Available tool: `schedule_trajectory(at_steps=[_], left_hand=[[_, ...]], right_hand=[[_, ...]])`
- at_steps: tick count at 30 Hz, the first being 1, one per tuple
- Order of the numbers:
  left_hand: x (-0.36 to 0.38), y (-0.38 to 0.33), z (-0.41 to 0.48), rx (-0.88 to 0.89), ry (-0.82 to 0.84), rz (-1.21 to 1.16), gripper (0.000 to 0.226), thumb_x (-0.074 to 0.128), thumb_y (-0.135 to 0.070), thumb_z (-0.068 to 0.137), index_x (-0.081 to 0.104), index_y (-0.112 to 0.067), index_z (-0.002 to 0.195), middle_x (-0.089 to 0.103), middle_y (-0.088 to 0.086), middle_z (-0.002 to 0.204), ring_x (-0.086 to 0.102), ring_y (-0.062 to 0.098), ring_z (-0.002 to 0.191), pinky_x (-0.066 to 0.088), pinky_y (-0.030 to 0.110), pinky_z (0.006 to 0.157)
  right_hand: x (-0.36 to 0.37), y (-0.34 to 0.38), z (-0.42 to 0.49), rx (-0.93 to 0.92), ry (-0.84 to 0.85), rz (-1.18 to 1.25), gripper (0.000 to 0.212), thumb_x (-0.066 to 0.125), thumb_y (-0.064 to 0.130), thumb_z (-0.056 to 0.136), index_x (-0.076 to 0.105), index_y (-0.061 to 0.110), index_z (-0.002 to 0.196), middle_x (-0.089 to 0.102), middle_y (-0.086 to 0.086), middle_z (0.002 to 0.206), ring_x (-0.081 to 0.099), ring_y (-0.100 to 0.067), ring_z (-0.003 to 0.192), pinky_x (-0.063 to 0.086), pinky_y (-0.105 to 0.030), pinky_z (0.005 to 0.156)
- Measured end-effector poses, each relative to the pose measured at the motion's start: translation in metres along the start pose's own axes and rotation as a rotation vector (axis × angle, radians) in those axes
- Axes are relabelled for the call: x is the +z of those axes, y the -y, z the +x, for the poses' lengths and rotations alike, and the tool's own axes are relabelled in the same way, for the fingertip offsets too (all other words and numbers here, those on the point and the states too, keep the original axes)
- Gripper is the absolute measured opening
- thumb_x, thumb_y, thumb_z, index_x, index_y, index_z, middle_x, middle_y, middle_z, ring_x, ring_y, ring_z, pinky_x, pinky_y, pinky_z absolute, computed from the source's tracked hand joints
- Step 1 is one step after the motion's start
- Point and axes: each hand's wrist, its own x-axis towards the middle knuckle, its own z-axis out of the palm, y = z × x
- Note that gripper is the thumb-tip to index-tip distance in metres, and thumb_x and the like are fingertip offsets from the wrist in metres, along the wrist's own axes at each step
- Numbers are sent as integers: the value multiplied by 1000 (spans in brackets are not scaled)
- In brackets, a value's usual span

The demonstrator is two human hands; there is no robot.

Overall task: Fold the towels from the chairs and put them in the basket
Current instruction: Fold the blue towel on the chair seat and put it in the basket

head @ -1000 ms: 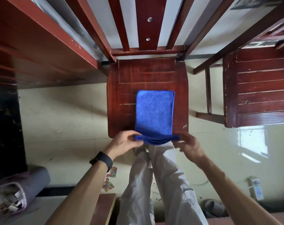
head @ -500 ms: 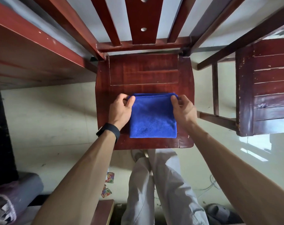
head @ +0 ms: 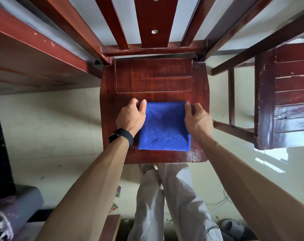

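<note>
Your left hand (head: 131, 117) pinches the far left corner of the towel (head: 163, 129), and your right hand (head: 198, 120) grips the far right corner, thumbs on top. Expect it to be soft, light and limp. It will likely sag open unless you take both folded edges together. It's bright blue, fleecy and folded square, lying flat on the front of the chair seat (head: 153, 79).

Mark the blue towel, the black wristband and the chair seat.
blue towel (head: 163, 129): head view, middle of its top layer.
black wristband (head: 122, 136): head view, the band's upper face.
chair seat (head: 153, 79): head view, bare wood behind the towel.
</note>
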Motion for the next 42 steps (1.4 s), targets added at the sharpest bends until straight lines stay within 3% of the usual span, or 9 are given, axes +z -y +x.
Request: schedule_trajectory(at_steps=[12, 15, 18, 21, 27, 31, 36, 39, 42], left_hand=[[1, -6, -8, 147, -183, 216, 41, 38, -52, 99, 51, -15, 110, 65, 12, 103, 63, 38, 91, 40, 39, 64], [11, 5, -30, 396, -364, 250, 41, 47, -41, 97, 58, -12, 125, 59, 14, 124, 57, 35, 108, 46, 45, 82], [30, 13, -54, 645, -253, 308, 54, 48, -37, 97, 47, -14, 146, 39, 8, 156, 37, 30, 143, 30, 51, 112], [47, 23, -57, 627, -111, 404, 62, 43, -42, 99, 28, -23, 156, 16, -1, 165, 12, 21, 153, 12, 54, 120], [56, 43, -35, 599, -101, 396, 66, 43, -53, 95, 22, -36, 156, 7, -4, 166, 5, 17, 154, 9, 60, 118], [53, 44, -40, 533, -122, 413, 71, 42, -58, 95, 19, -33, 157, 6, 2, 167, 7, 24, 154, 10, 60, 118], [31, 28, -56, 292, -284, 124, 64, 52, -43, 94, 41, -14, 149, 40, 16, 151, 42, 34, 136, 34, 47, 108], [23, 11, -56, -50, -146, -279, 50, 64, -28, 90, 53, -7, 134, 61, 18, 123, 55, 33, 117, 40, 36, 99], [18, 2, -50, -341, -3, -398, 40, 70, -24, 85, 60, -11, 121, 69, 8, 110, 64, 28, 105, 50, 34, 91]], right_hand=[[-1, 6, 9, 38, -114, -123, 52, 36, 69, 93, 49, 19, 89, 62, -8, 97, 56, -35, 88, 38, -38, 75], [0, 1, -14, -125, -315, -53, 43, 46, 54, 97, 48, 11, 99, 54, -13, 103, 52, -36, 96, 32, -39, 78], [19, -5, -43, -433, -387, -117, 33, 52, 33, 97, 58, 10, 119, 58, -12, 126, 54, -34, 113, 39, -41, 87], [43, -17, -46, -637, -210, -296, 52, 44, 31, 101, 42, 16, 150, 35, -4, 160, 30, -22, 149, 28, -48, 116], [57, -41, -21, -563, -164, -346, 71, 29, 53, 102, 17, 15, 160, 8, -1, 168, 6, -17, 155, 5, -54, 124], [55, -39, -31, -332, -169, -320, 71, 23, 55, 102, 7, 17, 161, 6, -6, 169, 4, -22, 155, 6, -56, 122], [25, -36, -48, -164, -213, -20, 63, 46, 45, 99, 36, 13, 153, 39, -10, 156, 34, -29, 142, 28, -46, 116], [8, -28, -52, 42, -30, 251, 46, 62, 38, 92, 53, 18, 132, 61, -3, 123, 56, -25, 115, 44, -35, 99], [1, -19, -41, 287, 180, 421, 43, 73, 35, 84, 55, 20, 120, 65, 3, 105, 64, -22, 98, 51, -34, 83]])
